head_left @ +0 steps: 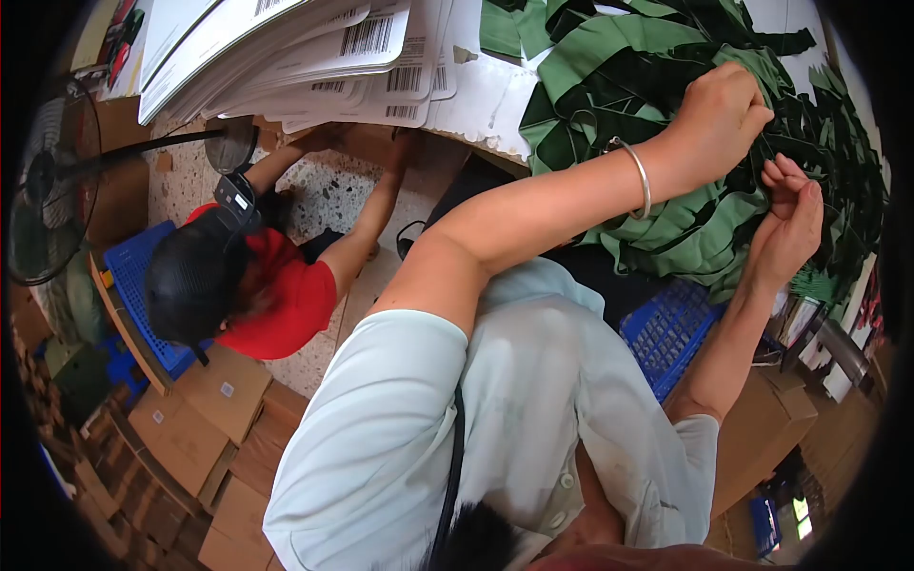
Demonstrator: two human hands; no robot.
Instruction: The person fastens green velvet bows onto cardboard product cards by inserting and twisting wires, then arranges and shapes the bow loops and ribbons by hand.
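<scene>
A large heap of green fabric strips, light and dark, covers the right side of the work table and hangs over its front edge. Over the heap is my left hand, a metal bangle on its wrist. Its fingers are closed in a fist, and what they grip is hidden. My right hand is beside the heap, to the right of and nearer to me than the left. Its fingers are loosely curled and a little apart, with nothing visible in them.
Stacked white barcoded cards overhang the table at left. A blue basket sits below the fabric. A person in a red top bends low at left, near a fan, blue crate and cardboard boxes.
</scene>
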